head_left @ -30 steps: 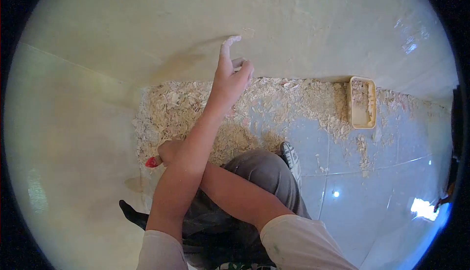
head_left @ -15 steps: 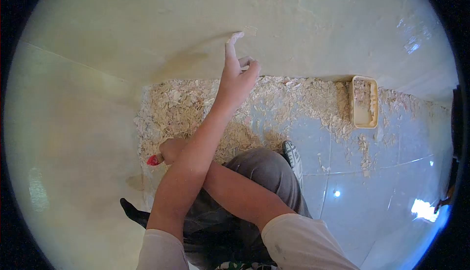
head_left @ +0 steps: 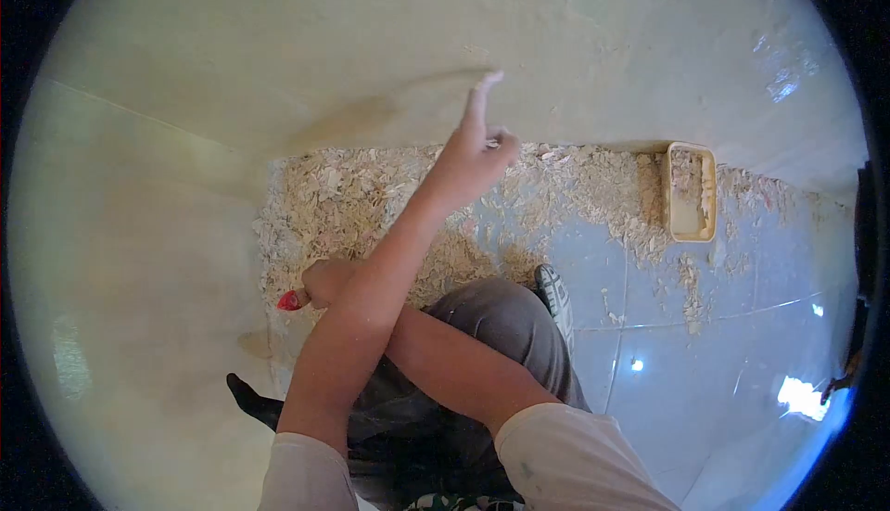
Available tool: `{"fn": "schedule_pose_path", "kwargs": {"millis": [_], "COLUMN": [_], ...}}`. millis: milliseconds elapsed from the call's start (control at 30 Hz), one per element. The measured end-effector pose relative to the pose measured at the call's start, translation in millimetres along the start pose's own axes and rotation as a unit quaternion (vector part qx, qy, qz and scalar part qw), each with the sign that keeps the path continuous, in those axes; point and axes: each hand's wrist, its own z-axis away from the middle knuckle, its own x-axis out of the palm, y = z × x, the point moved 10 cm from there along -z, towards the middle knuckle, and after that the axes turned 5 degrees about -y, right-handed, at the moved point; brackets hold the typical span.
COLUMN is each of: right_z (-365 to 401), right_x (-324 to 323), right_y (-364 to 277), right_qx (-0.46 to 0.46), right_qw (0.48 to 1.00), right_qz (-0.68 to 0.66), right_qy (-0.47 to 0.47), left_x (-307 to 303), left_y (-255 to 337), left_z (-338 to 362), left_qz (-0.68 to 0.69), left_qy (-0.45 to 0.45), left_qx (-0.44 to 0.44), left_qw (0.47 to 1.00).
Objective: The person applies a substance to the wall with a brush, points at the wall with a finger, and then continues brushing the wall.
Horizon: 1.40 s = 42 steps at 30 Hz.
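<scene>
My arms are crossed, the left over the right. My left hand (head_left: 477, 154) is in front of the beige wall (head_left: 593, 38), its index finger stretched out, dusty white at the tip, and at or very near the surface. Its thumb and other fingers are bent, and nothing is visible in them. Low on the left, my right hand (head_left: 326, 283) is closed around a tool with a red-ended handle (head_left: 290, 300); the rest of that tool is hidden. Beneath both hands, pale peeled flakes (head_left: 343, 186) cover the floor along the wall.
A cream rectangular plastic tub (head_left: 712, 198) with flakes inside stands by the wall on the right. My bent knee (head_left: 496, 325) and shoe (head_left: 554, 296) are close below the hands. Grey-blue tiles (head_left: 584, 400) lie to the right. Another wall (head_left: 139, 261) bounds the left.
My left hand has moved to the right and slightly down across the wall, index finger still stretched out. My right hand and the red-ended tool have stayed in place.
</scene>
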Motion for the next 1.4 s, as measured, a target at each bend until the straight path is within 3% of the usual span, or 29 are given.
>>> {"fn": "schedule_pose_path", "kwargs": {"millis": [33, 133, 233, 300, 400, 633, 733, 833, 1067, 1133, 1400], "right_z": [3.4, 6.3, 12.0, 26.3, 32.2, 32.9, 23.3, 31.0, 60.0, 65.6, 48.8], "right_x": [-0.3, -3.0, -9.1, -17.4, -24.6, -20.2, -17.9, -22.1, -45.3, -52.2, -36.0], "right_y": [-8.5, -13.6, -17.7, -20.5, -22.6, -21.0, -19.7, -14.8, -33.2, -37.3, -25.7], "right_qx": [-0.027, -0.045, -0.073, -0.067, -0.059, -0.005, -0.030, 0.019, 0.000, -0.030, 0.002], "right_qw": [0.995, 0.994, 0.996, 0.996, 0.995, 0.998, 0.998, 1.000, 1.000, 0.998, 1.000], "right_qz": [0.085, 0.092, 0.057, 0.054, 0.067, 0.024, 0.062, -0.018, 0.007, -0.031, -0.007], "right_qy": [-0.033, -0.025, -0.016, 0.011, 0.038, -0.055, -0.003, -0.004, -0.014, 0.037, -0.009], "left_x": [2.1, 4.9, -3.3, -9.7, -7.8, -9.2, -9.6, -12.0, -11.2, -9.3, -7.4], "left_y": [-0.3, 3.3, -5.1, -9.7, -9.4, -6.4, -3.0, -3.0, -2.2, -0.1, 3.0], "left_z": [1.2, 3.3, 6.8, 8.9, 6.8, 5.7, 5.7, 7.0, 7.4, 7.6, 7.5], "left_qz": [0.000, -0.018, 0.099, 0.256, 0.365, 0.443, 0.477, 0.490, 0.531, 0.543, 0.584], "left_qy": [0.000, -0.006, 0.003, 0.025, 0.017, 0.005, -0.022, -0.012, -0.015, -0.028, -0.047], "left_qx": [0.000, 0.013, -0.047, -0.079, -0.070, -0.055, -0.034, -0.029, -0.027, -0.022, -0.026], "left_qw": [1.000, 1.000, 0.994, 0.963, 0.928, 0.895, 0.878, 0.871, 0.847, 0.839, 0.810]}}
